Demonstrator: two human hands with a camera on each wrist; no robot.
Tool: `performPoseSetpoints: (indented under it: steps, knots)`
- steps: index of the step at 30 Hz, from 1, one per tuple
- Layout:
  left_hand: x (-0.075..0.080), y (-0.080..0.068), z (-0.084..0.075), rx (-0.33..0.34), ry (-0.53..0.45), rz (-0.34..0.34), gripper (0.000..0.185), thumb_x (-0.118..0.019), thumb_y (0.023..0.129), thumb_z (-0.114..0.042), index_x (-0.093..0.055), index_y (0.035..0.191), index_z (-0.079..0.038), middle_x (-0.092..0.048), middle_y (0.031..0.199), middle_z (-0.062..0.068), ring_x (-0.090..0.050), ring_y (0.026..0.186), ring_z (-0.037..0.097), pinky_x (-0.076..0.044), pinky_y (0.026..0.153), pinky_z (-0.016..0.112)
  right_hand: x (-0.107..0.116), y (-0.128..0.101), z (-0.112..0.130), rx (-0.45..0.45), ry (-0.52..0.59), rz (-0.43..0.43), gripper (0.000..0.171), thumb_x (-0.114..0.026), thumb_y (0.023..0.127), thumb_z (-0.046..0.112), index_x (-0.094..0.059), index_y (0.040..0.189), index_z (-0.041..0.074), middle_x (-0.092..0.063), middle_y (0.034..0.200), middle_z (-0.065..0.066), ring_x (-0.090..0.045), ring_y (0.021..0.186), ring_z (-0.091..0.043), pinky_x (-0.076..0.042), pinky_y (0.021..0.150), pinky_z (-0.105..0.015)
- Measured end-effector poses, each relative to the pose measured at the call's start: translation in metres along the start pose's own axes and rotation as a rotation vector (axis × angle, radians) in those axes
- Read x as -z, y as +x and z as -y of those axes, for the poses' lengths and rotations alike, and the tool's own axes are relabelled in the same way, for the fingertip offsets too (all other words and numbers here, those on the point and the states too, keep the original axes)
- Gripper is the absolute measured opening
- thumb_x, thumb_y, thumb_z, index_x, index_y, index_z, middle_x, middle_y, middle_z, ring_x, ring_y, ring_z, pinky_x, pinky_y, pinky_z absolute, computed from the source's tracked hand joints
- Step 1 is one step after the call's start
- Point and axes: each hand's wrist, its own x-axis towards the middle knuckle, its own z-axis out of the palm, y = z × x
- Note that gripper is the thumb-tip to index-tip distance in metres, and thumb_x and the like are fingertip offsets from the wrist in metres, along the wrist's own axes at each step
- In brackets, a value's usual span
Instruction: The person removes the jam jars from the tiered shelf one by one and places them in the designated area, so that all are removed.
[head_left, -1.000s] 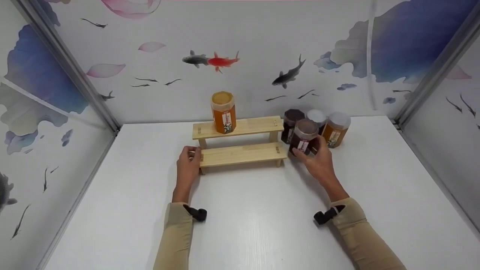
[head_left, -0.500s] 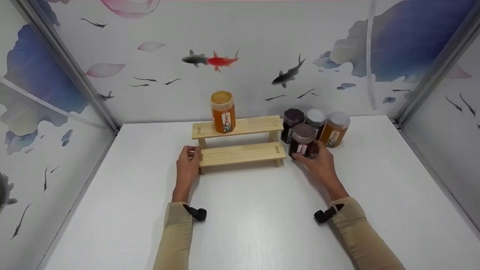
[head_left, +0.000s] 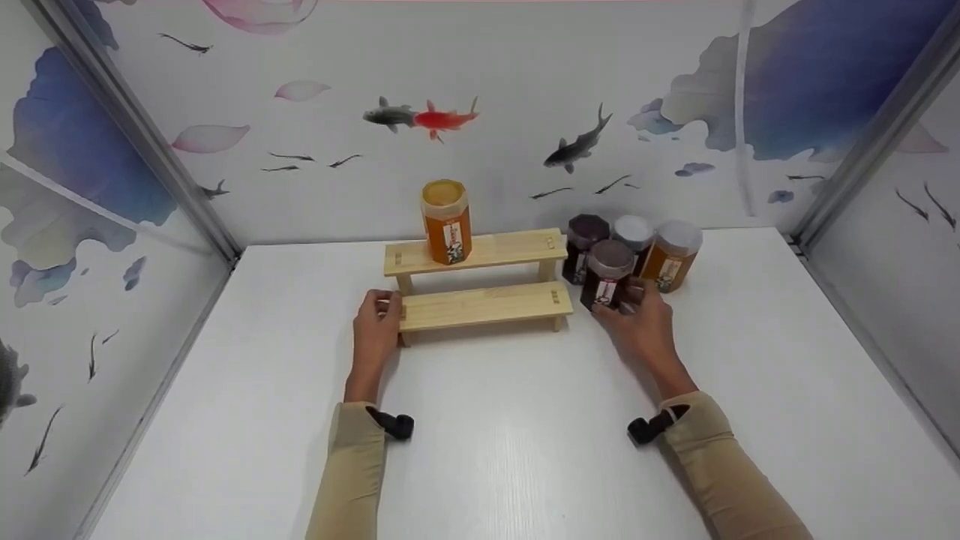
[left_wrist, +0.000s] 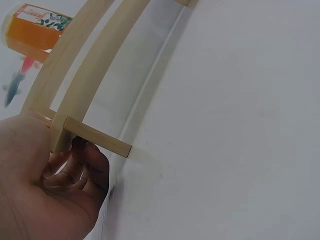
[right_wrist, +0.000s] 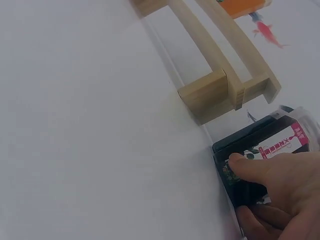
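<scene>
A two-tier wooden rack stands on the white table. My left hand holds the left end of its lower board, with the thumb above and curled fingers around the end beneath, as the left wrist view shows. My right hand grips a dark jar with a pale translucent lid, thumb on its near side. In the right wrist view the jar's label faces the camera, and its base is at the tabletop, just right of the rack. An orange jar stands upright on the upper board.
Behind the gripped jar are another dark jar and a white-lidded jar. Right of them stands an orange jar with a pale lid. A printed wall rises behind the table.
The dark jar came slightly forward and left, then shifted back toward the other jars. My right hand has moved slightly right and sits lower on it. My left hand and the rack stay put.
</scene>
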Motion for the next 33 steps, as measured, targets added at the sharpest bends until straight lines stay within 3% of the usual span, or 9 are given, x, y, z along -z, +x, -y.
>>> performPoseSetpoints:
  steps: [7, 12, 18, 22, 27, 30, 33]
  knots:
    - [0.001, 0.0, 0.001, -0.033, -0.012, -0.003, 0.037, -0.054, 0.114, -0.038, -0.063, 0.132, -0.007, -0.069, 0.117, 0.013, -0.064, 0.101, 0.023, -0.054, 0.077, 0.031, -0.001, 0.001, -0.002, 0.091, 0.066, 0.001, 0.072, -0.08, 0.099, 0.017, -0.043, 0.159, 0.001, -0.054, 0.158, -0.026, -0.055, 0.148, -0.04, -0.051, 0.118, -0.048]
    - [0.001, -0.001, 0.001, -0.025, -0.001, -0.006, 0.038, -0.053, 0.114, -0.039, -0.063, 0.133, -0.008, -0.069, 0.117, 0.012, -0.063, 0.1, 0.022, -0.053, 0.076, 0.029, -0.001, 0.001, -0.003, 0.083, 0.051, 0.006, 0.072, -0.079, 0.099, 0.018, -0.043, 0.16, 0.0, -0.055, 0.157, -0.027, -0.056, 0.147, -0.04, -0.051, 0.117, -0.048]
    - [0.0, -0.001, 0.001, -0.016, -0.001, -0.004, 0.037, -0.053, 0.114, -0.04, -0.062, 0.133, -0.009, -0.068, 0.116, 0.012, -0.063, 0.097, 0.021, -0.053, 0.074, 0.029, 0.001, 0.001, 0.004, 0.101, 0.013, -0.078, 0.08, -0.085, 0.095, 0.04, -0.048, 0.154, 0.002, -0.061, 0.149, -0.022, -0.06, 0.138, -0.039, -0.053, 0.113, -0.052]
    - [0.0, -0.001, 0.001, -0.011, -0.005, -0.003, 0.036, -0.053, 0.114, -0.04, -0.062, 0.133, -0.01, -0.067, 0.116, 0.011, -0.063, 0.097, 0.021, -0.053, 0.074, 0.029, -0.002, -0.001, 0.011, 0.218, 0.034, -0.24, 0.076, -0.085, 0.092, 0.052, -0.057, 0.147, 0.007, -0.066, 0.139, -0.015, -0.063, 0.131, -0.035, -0.055, 0.106, -0.052]
    - [0.001, -0.001, 0.0, -0.007, -0.003, 0.002, 0.037, -0.053, 0.114, -0.04, -0.062, 0.133, -0.009, -0.068, 0.117, 0.011, -0.063, 0.099, 0.021, -0.053, 0.075, 0.029, -0.01, -0.006, 0.025, 0.431, -0.021, -0.426, 0.067, -0.084, 0.096, 0.038, -0.056, 0.147, 0.006, -0.062, 0.144, -0.014, -0.058, 0.137, -0.03, -0.051, 0.113, -0.052]
    - [0.0, -0.001, 0.0, -0.006, -0.002, 0.004, 0.037, -0.052, 0.115, -0.039, -0.062, 0.134, -0.009, -0.068, 0.117, 0.012, -0.063, 0.098, 0.021, -0.054, 0.074, 0.028, -0.017, -0.01, 0.036, 0.567, -0.033, -0.482, 0.058, -0.082, 0.099, 0.028, -0.058, 0.147, 0.004, -0.062, 0.145, -0.014, -0.056, 0.138, -0.029, -0.047, 0.116, -0.051]
    - [-0.001, -0.001, 0.001, -0.012, -0.001, -0.001, 0.037, -0.052, 0.114, -0.039, -0.062, 0.133, -0.008, -0.068, 0.116, 0.012, -0.063, 0.097, 0.021, -0.053, 0.074, 0.028, -0.029, -0.016, 0.05, 0.662, -0.002, -0.466, 0.049, -0.079, 0.101, 0.02, -0.061, 0.144, 0.003, -0.064, 0.142, -0.014, -0.057, 0.135, -0.029, -0.046, 0.113, -0.049]
